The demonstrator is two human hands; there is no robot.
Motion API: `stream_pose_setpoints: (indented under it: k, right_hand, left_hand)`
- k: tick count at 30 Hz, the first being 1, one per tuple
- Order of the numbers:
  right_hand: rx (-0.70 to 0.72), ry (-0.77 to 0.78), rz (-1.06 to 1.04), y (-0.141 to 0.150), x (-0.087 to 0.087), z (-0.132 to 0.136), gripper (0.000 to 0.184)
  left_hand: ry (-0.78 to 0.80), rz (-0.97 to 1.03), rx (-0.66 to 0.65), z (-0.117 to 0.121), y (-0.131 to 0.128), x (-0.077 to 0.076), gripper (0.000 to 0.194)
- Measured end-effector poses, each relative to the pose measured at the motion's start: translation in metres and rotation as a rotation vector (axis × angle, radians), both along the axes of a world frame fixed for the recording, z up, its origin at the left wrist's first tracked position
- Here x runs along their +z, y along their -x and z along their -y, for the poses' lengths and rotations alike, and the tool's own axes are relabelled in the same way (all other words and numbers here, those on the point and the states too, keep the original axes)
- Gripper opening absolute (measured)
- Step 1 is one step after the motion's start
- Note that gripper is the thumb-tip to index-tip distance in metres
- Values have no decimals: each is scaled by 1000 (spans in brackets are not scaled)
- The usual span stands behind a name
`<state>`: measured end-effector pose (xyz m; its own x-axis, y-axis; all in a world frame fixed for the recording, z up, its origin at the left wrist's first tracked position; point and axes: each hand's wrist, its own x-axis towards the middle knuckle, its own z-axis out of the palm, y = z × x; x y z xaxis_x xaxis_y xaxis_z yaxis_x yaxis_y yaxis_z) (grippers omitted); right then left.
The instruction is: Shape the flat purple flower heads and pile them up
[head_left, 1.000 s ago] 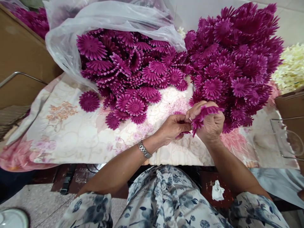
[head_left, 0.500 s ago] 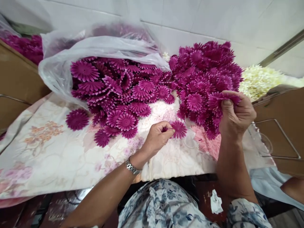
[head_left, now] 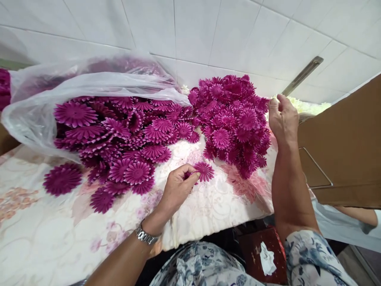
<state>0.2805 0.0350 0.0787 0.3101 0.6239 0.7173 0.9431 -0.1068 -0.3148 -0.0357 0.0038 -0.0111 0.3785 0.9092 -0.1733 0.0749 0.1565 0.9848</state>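
Observation:
My left hand (head_left: pixel 177 186) pinches a single flat magenta flower head (head_left: pixel 204 171) just above the floral cloth (head_left: pixel 56 238). Thumb and forefinger are closed on its edge. My right hand (head_left: pixel 283 119) is raised at the right edge of a tall heap of assembled magenta flowers (head_left: pixel 230 115), with its back towards me. Its thumb and fingertips are drawn together near the white flowers (head_left: pixel 311 107); no magenta flower shows in it, and anything else is hidden. More flat magenta flower heads (head_left: pixel 131 135) spill from a clear plastic bag (head_left: pixel 89 79) on the left.
A brown cardboard box (head_left: pixel 342 151) with a metal wire handle stands close on the right. One flower head (head_left: pixel 62 179) lies apart at the left. White tiled wall behind. A crumpled tissue (head_left: pixel 266 258) lies below the table edge. Another person's arm (head_left: pixel 357 215) shows under the box.
My hands have parted. The right hand carried a magenta flower up and right to the heap and no longer shows it. The left hand dropped to the cloth holding one flower head. The view tilted up.

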Motion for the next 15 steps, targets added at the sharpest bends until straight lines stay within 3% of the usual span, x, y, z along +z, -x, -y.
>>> stream_pose_setpoints:
  k: [3, 6, 10, 12, 15]
  right_hand:
    - [-36, -97, 42, 33, -5, 14, 29]
    - [276, 5, 4, 85, -20, 37, 24]
    - [719, 365, -307, 141, -48, 57, 40]
    - [789, 471, -483, 154, -61, 59, 32]
    - [766, 467, -653, 157, -74, 58, 14]
  left_hand:
    - [-6, 13, 32, 0, -1, 1, 16]
    - [-24, 26, 49, 3, -2, 2, 15]
    - [-54, 57, 66, 5, -1, 5, 16]
    - [-86, 47, 61, 5, -1, 7, 17]
    - [-108, 52, 29, 5, 0, 7, 14]
